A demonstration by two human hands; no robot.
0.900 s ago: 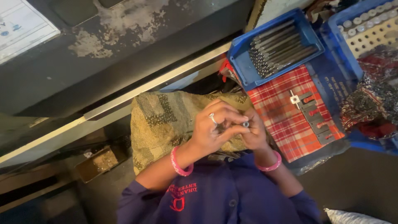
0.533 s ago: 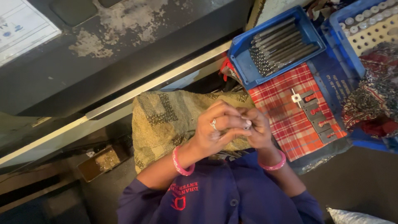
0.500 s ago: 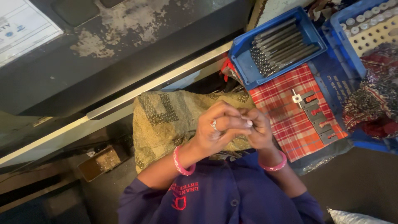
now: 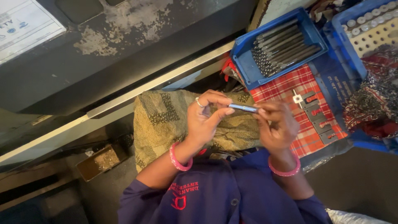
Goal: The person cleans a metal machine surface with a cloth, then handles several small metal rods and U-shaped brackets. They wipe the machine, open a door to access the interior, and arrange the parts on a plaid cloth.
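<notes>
- Fingers [image 4: 215,101] of the left hand [image 4: 205,120] curled in, thumb and fingertips pinched on one end of a thin metal rod [image 4: 242,108].
- Fingers [image 4: 265,108] of the right hand [image 4: 277,126] closed on the other end of the same rod, thumb tucked under.
- Rod held level between both hands, above the lap, well clear of the trays.
- A ring [image 4: 198,103] on one left finger; pink bangles [image 4: 179,159] on both wrists.
- Beneath the hands, a patterned olive cloth [image 4: 159,118] spread over the lap.
- Just right of the hands, a red checked cloth [image 4: 290,89] with a slotted metal plate [image 4: 317,118] lying on it.
- Beyond that, a blue tray [image 4: 244,66] filled with dark metal rods [image 4: 284,45] laid side by side.
- At the far right, a second blue crate [image 4: 344,29] with a perforated pale panel and round metal pieces in rows; dark patterned fabric [image 4: 373,103] draped over its near edge.
- Across the top, a dark worn machine body [image 4: 124,54] with chipped paint and a pale metal rail [image 4: 137,93] running along its lower edge.
- Lower left, a small open brown box [image 4: 101,159] on the floor.
- Nearest the camera, a dark blue work shirt [image 4: 232,199] with red lettering.
</notes>
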